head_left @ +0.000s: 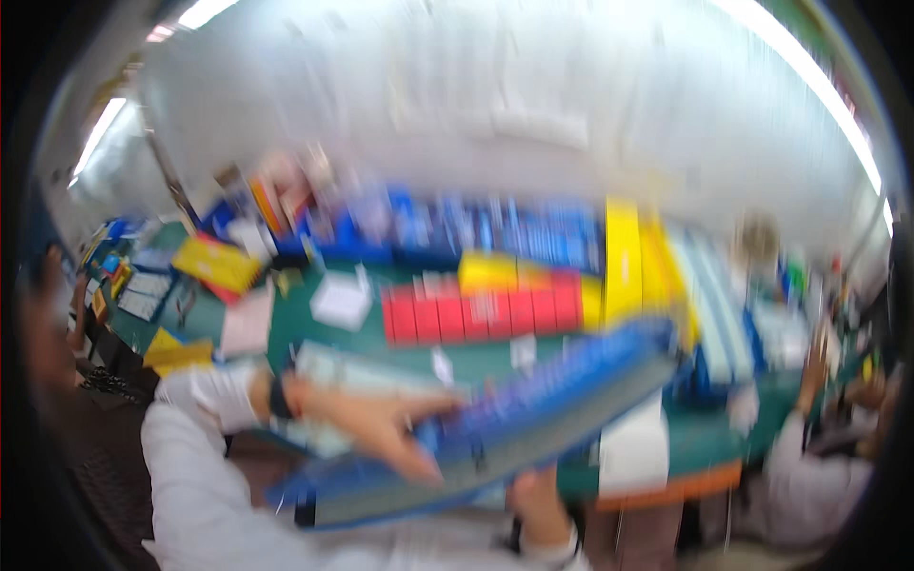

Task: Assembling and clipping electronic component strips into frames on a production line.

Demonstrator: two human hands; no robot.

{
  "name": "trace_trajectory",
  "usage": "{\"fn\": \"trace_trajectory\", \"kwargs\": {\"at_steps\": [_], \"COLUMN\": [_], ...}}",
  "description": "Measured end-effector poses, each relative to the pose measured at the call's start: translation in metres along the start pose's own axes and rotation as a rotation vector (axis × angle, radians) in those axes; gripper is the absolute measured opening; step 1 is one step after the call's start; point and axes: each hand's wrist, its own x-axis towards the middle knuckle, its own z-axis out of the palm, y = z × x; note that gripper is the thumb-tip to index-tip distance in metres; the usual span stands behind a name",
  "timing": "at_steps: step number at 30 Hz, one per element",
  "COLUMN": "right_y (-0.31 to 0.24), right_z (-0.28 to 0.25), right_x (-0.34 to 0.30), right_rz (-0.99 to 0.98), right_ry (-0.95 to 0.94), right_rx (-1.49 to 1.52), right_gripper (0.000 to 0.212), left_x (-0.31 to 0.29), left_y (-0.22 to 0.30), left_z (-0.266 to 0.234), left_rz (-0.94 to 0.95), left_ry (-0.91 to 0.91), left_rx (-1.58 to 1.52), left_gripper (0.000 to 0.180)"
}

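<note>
A long blue-and-grey bundle (495, 438), perhaps a stack of flat folded pieces, is held aslant in front of me, its right end higher. My left hand (376, 423) grips it from above, the thumb along the near side and the fingers over the top edge. From below, my right hand (539, 504) supports the same bundle near its middle; its fingers are partly hidden behind it. Beneath the left forearm lies a pale flat stack (328, 366) on the green table (362, 357). Motion blur smears the finer details.
A row of red boxes (481, 312) lies beyond the bundle. Yellow boxes (624, 257) and blue packets (495, 228) stand along the back. White paper (636, 447) hangs over the orange front edge (666, 488). Other people (819, 466) sit at the right and left.
</note>
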Motion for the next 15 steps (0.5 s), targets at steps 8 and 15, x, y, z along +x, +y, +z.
{"fn": "trace_trajectory", "kwargs": {"at_steps": [8, 15], "right_y": [-0.001, -0.016], "right_z": [0.0, 0.024], "right_x": [-0.006, -0.008], "right_rz": [-0.043, -0.117], "right_ry": [-0.126, -0.101], "right_rx": [-0.087, -0.212], "right_gripper": [0.1, 0.067], "left_x": [-0.04, -0.091], "left_y": [0.026, -0.014], "left_z": [0.043, -0.023], "left_rz": [0.165, 0.045], "left_ry": [0.621, 0.985], "left_rx": [0.487, 1.189], "left_gripper": [0.091, 0.09]}}
